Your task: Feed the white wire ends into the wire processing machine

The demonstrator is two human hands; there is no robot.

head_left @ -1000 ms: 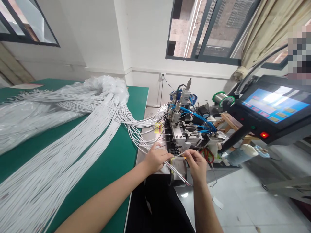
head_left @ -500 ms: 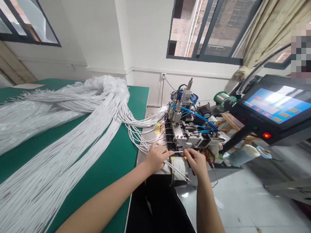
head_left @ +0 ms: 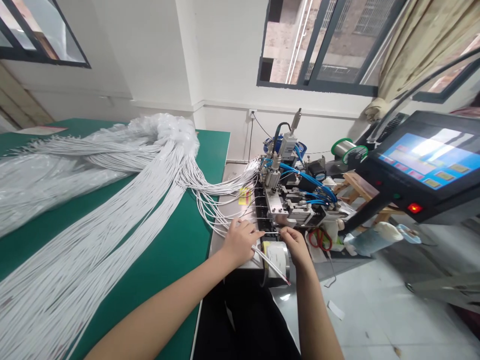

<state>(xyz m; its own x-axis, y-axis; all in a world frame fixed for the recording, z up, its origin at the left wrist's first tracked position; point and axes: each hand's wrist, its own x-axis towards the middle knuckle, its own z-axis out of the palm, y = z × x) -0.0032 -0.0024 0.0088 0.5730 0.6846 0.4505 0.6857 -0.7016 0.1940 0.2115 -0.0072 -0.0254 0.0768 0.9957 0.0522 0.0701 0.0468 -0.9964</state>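
Observation:
My left hand (head_left: 242,242) is closed on a white cable (head_left: 271,232), its thumb and index finger pinching it at the front of the machine (head_left: 277,205). At the cable's end, my right hand (head_left: 295,244) pinches it with bent fingers; the tip itself is hidden. A few more white cables (head_left: 273,266) pass under my left palm and stick out toward the lower right, over a spool with a pale label (head_left: 276,257). Behind my left hand, several cables (head_left: 221,215) run from the big white bundle (head_left: 150,200) to the machine.
The bundle lies on a green table (head_left: 150,320) at left. Right of the machine are red-handled scissors (head_left: 320,240), a blue-white roll (head_left: 371,242) and a control screen (head_left: 431,160) on an arm. A wire spool (head_left: 345,150) stands behind, a yellow label (head_left: 245,196) beside the machine.
My right hand has shifted slightly left and drawn its fingers in closer to the cable's end. The loose cable ends under my left hand have gathered closer together. The view has tilted slightly.

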